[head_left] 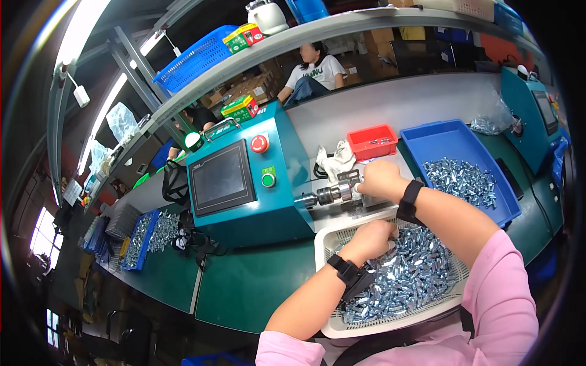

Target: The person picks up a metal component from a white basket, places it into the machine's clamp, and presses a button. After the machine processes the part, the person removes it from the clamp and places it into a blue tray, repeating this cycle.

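Note:
My left hand (368, 240) reaches into a white plastic basket (326, 323) heaped with small shiny metal parts (409, 274). Its fingers are curled together at the far edge of the heap; what they pinch is hidden. My right hand (381, 179) is closed beside the metal clamping fixture (349, 183) of a teal machine (284, 146), at the end of its chuck (326, 195). Whatever those fingers hold is also out of sight. Both wrists wear black bands.
A blue tray (436, 137) of similar parts lies to the right, near a red bin (372, 141) and a white cloth (336, 161). Overhead runs a grey shelf (329, 27). Another person (314, 73) sits beyond the partition. A second teal machine (525, 116) stands far right.

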Demonstrator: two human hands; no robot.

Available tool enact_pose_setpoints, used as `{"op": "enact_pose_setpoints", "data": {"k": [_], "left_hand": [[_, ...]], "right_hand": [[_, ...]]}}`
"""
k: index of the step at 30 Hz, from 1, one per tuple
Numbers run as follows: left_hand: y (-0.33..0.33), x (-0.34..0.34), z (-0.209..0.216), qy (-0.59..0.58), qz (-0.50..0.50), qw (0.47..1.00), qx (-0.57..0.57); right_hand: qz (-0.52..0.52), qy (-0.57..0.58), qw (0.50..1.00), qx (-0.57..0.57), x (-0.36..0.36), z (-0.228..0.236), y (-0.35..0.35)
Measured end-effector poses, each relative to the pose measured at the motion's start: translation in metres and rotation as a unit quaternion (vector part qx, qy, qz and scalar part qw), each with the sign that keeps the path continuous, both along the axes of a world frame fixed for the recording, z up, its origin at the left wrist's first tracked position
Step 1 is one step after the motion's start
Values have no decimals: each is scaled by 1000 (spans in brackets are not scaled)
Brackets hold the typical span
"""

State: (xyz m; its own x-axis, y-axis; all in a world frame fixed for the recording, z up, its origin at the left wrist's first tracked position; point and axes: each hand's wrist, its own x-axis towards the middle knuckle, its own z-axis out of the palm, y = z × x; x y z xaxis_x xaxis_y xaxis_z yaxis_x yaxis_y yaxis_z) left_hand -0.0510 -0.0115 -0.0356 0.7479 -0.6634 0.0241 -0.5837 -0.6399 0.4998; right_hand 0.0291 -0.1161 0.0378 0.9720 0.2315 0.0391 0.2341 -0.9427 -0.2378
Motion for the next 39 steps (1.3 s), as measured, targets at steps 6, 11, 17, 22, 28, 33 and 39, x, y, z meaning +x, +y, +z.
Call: {"op": "enact_pose_setpoints", "data": {"k": [6, 11, 17, 22, 28, 33, 39], "left_hand": [[2, -1, -2, -7, -8, 1000, -13], [2, 3, -2, -19, -27, 999, -27], [8, -1, 3, 12, -15, 1000, -16], [0, -1, 7, 11, -23, 1000, -5], [-12, -7, 21, -52, -18, 998, -12], [6, 18, 60, -239, 114, 964, -32], [13, 60, 57, -278, 200, 938, 53]], "right_hand": [[-158, 6, 983, -92, 25, 12, -83], [-217, 28, 952, -216, 34, -22, -158], [-56, 74, 985, 143, -1, 27, -51], [-5, 85, 849, 522, -2, -30, -16], [-34, 51, 831, 553, 11, -53, -39], [-23, 43, 814, 579, 18, -43, -39], [-34, -16, 864, 502, 20, -55, -38]]}}
